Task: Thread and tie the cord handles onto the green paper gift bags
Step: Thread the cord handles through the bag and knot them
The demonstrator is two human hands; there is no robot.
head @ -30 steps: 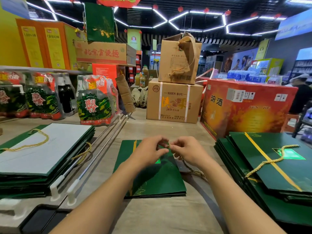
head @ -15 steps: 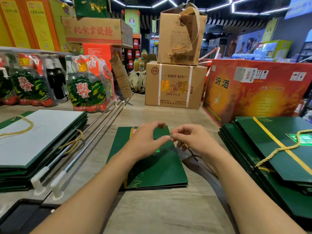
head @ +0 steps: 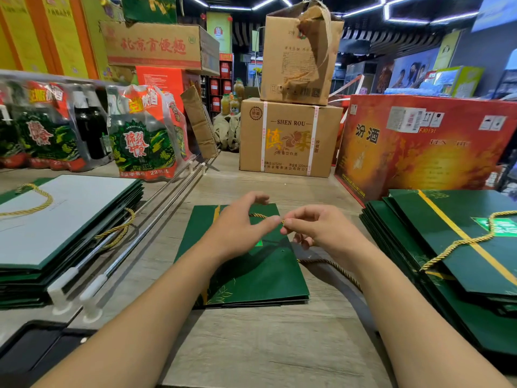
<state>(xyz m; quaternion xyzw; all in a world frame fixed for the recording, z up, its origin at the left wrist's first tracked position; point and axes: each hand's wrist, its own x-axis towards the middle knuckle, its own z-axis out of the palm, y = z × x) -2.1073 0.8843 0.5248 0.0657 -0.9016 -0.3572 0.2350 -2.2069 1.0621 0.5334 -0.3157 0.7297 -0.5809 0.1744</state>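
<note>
Hands at the cord, above a flat green bag.
Left hand (head: 240, 225) and right hand (head: 319, 228) each pinch the gold cord (head: 333, 266) over the bag (head: 251, 278) on the table (head: 251, 345).

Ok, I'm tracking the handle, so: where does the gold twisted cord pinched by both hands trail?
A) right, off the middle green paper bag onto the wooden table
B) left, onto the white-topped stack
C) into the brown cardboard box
A: the gold twisted cord leaves the right hand and lies right of the flat green paper bag on the wooden table.
</note>
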